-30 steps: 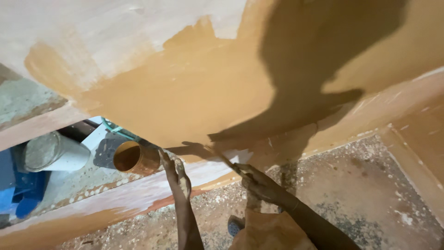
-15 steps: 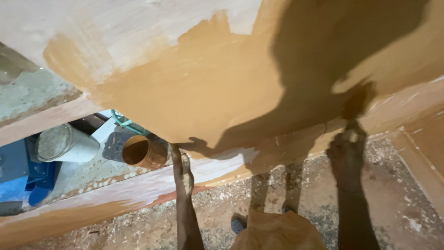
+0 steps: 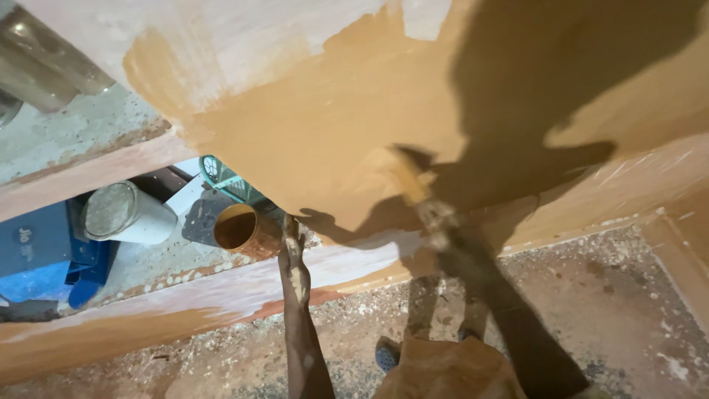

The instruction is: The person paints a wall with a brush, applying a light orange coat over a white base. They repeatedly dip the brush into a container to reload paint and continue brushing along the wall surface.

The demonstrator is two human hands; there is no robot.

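Board (image 3: pixel 332 125) fills the upper head view, approx. half coated in wet tan paint, bare pale wood top left. Right hand (image 3: pixel 443 229), blurred, has its grip closed round a brush (image 3: pixel 410 177) w/ bristles on the board, so the step looks like mid-stroke coating. Next move prob. calls for reloading the brush, then working toward the bare patch. Left hand (image 3: pixel 294 255) rests at the board's lower edge, fingers flat, holding nothing. Tin (image 3: pixel 244 229) just beside it lies tilted, inside tan-smeared, level can't tell. White bucket (image 3: pixel 125 214) further left, lid on, contents hidden.
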